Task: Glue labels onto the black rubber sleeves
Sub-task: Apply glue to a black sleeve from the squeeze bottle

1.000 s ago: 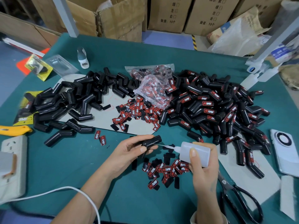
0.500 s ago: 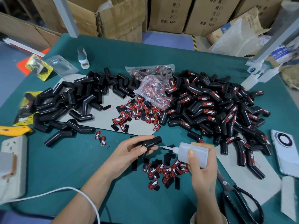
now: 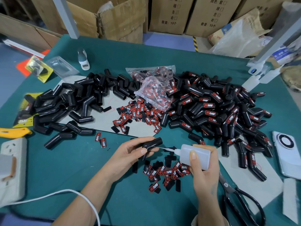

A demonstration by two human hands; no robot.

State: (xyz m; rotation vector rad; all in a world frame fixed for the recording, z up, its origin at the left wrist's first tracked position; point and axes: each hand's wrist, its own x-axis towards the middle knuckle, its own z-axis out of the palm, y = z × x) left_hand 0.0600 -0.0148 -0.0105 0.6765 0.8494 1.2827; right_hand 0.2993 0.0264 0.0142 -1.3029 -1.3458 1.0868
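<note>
My left hand [image 3: 128,154] grips a bent black rubber sleeve [image 3: 154,142] above the green table. My right hand [image 3: 205,173] holds a white glue bottle [image 3: 195,154] on its side, its thin nozzle touching the sleeve's side. Red-and-black labels [image 3: 167,172] lie loose under both hands. A pile of plain sleeves [image 3: 73,101] lies at the left. A bigger pile of labelled sleeves [image 3: 216,110] lies at the right. More labels [image 3: 140,113] are spread at the centre beside a clear bag of labels [image 3: 154,88].
Black scissors [image 3: 241,199] lie near my right wrist. A white phone [image 3: 286,152] sits at the right edge. A power strip [image 3: 11,167] and yellow cutter [image 3: 14,132] are at the left. Cardboard boxes [image 3: 171,13] stand behind the table. A second glue bottle [image 3: 250,82] lies at the far right.
Almost nothing differs. The nozzle stays at the sleeve, and both hands have shifted only slightly.
</note>
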